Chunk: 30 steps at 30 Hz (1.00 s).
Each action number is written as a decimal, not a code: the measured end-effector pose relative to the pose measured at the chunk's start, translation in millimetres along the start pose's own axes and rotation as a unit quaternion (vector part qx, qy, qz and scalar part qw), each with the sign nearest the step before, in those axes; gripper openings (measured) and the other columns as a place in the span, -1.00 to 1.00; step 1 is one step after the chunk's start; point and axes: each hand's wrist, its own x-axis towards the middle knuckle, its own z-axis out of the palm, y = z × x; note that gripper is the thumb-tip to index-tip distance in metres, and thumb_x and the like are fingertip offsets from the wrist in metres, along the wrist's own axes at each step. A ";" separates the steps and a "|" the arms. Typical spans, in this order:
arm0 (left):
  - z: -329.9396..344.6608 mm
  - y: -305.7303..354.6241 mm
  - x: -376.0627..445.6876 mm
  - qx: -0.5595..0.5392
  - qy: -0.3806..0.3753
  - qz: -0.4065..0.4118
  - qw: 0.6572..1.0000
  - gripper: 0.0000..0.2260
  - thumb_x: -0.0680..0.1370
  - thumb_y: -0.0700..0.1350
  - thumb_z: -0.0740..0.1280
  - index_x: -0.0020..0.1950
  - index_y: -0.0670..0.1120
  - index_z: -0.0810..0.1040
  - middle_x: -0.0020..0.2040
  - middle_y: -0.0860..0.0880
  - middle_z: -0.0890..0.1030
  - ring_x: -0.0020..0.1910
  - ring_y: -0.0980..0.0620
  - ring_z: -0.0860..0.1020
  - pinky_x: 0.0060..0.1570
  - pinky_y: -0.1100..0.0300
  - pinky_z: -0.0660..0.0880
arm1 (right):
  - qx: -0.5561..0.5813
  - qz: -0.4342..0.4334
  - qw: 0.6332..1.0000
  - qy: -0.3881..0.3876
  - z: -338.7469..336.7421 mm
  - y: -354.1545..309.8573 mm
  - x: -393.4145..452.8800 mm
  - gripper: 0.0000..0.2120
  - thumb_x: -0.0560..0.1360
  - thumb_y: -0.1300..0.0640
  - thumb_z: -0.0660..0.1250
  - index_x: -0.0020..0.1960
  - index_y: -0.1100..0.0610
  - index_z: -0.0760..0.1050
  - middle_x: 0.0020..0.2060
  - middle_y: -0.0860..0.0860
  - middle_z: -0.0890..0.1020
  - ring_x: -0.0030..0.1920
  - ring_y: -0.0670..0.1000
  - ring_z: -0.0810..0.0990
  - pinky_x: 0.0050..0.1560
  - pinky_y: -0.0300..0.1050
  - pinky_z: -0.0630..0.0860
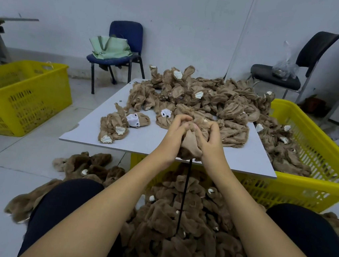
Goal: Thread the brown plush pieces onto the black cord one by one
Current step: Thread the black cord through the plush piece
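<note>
- Both hands, left hand and right hand, had fingers curled tight around one plush piece.
- The black cord (hanging taut below) might have slipped back out if that grip loosened.

Head-worn view, forward and down, close over the board.

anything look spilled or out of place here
Yes. Brown plush pieces overflow the board's right edge into the yellow basket, and more lie loose on the floor by the left knee. No visible damage.
</note>
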 end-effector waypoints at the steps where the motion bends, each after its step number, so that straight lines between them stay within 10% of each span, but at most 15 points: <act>1: 0.1 -1.1 -1.5 0.001 -0.005 0.016 1.000 -0.87 0.71 -0.17 0.12 0.20 -0.10 0.43 0.01 0.04 0.50 -0.21 0.41 0.55 -0.21 0.46 0.48 | -0.001 -0.004 1.000 0.003 0.8 -0.9 -1.1 -0.87 0.64 0.01 0.32 0.10 0.02 0.41 -0.10 -0.24 0.63 -0.04 -0.26 0.63 -0.12 -0.32 0.55; 8: 2.7 -4.0 -8.3 -0.011 -0.016 0.043 0.999 -0.87 0.69 -0.19 0.20 0.23 -0.12 0.41 0.07 -0.06 0.55 0.00 0.08 0.59 -0.03 0.26 0.55 | -0.007 -0.015 0.998 0.055 4.7 -10.9 -10.3 -0.74 0.67 0.01 0.28 0.02 0.22 0.36 -0.07 0.27 0.56 -0.13 0.04 0.57 -0.11 0.19 0.55; 18: -0.1 -4.2 0.1 0.226 0.122 0.151 0.954 -0.85 0.62 -0.03 0.34 -0.04 -0.05 0.42 -0.06 0.02 0.45 -0.12 0.19 0.44 -0.15 0.34 0.43 | 0.004 0.022 0.990 0.138 7.7 -15.6 -3.7 -0.67 0.65 -0.04 0.31 -0.15 0.12 0.30 -0.22 0.15 0.40 -0.22 0.10 0.42 -0.16 0.19 0.48; 30: 2.8 -14.2 -7.4 0.175 -0.026 0.091 0.980 -0.81 0.67 0.05 0.11 -0.07 -0.01 0.32 -0.17 0.02 0.42 -0.25 0.12 0.40 -0.21 0.16 0.37 | 0.003 0.079 0.984 0.160 7.7 -10.5 0.1 -0.61 0.61 -0.03 0.35 -0.26 0.06 0.24 -0.31 0.08 0.36 -0.26 0.07 0.39 -0.19 0.03 0.39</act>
